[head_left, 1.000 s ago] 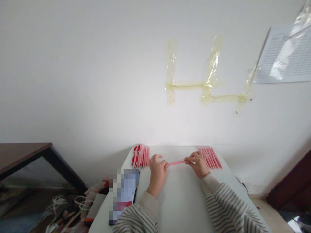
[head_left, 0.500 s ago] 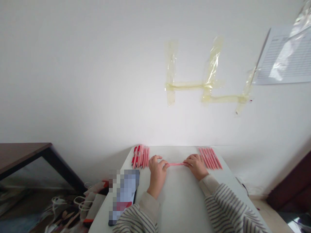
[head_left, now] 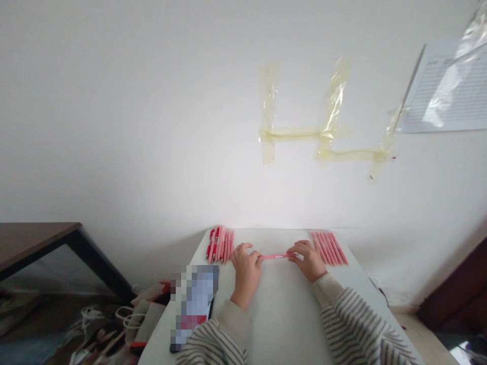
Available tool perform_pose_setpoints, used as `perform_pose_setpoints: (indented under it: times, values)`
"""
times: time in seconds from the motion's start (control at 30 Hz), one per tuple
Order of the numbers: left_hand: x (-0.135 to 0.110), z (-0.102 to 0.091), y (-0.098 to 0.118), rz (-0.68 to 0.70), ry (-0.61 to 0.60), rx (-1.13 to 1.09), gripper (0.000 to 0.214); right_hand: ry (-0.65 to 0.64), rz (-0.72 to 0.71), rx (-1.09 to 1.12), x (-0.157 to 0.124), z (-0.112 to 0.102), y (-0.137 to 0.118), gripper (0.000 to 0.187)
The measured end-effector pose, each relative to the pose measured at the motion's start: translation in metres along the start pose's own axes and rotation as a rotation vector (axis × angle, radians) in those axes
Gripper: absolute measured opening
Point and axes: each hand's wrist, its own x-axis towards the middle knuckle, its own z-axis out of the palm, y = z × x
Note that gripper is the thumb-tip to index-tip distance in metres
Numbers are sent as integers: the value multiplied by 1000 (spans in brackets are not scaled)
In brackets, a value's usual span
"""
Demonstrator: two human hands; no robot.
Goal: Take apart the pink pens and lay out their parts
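A slim pink pen [head_left: 274, 257] lies level between my two hands over the white table [head_left: 285, 314]. My left hand [head_left: 246, 266] pinches its left end between thumb and fingers. At the other end, my right hand [head_left: 307, 259] has its thumb and fingertips closed on the pen. A small pale mark shows on the pen's middle. Just beyond my left hand is a row of pink and red pens [head_left: 220, 246], some with dark tips. Beside my right hand, several plain pink pens [head_left: 330, 248] lie in a slanted row.
A phone [head_left: 198, 304], its screen blurred out, lies at the table's left edge. The white wall [head_left: 171, 126] with yellowed tape [head_left: 292, 135] rises behind. Bags and cords [head_left: 133, 319] are on the floor to the left, near a dark desk [head_left: 41, 243].
The pen has turned about its length, so a pale mark now faces up, and its right end sits slightly higher. My right fingers have shifted a little; the pen rows are unchanged.
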Motion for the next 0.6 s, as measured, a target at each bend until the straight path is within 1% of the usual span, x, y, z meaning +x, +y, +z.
perform_pose_setpoints:
  times: [0.07,0.17,0.3,0.4,0.6]
  values:
    - [-1,-3,3,-17,-26,-11,4,-70,2,-4,0,1,0,19]
    - [-2,-6,7,-43,-83,-11,6,-136,-7,-24,1,5,3,21]
    - [-4,-8,9,-54,-111,-2,9,-132,-1,-29,1,8,6,19]
    - [-5,-8,9,-48,-121,-2,13,-135,-7,-10,1,7,6,17]
    - [-5,-8,9,-45,-140,26,7,-149,9,-14,1,3,0,12]
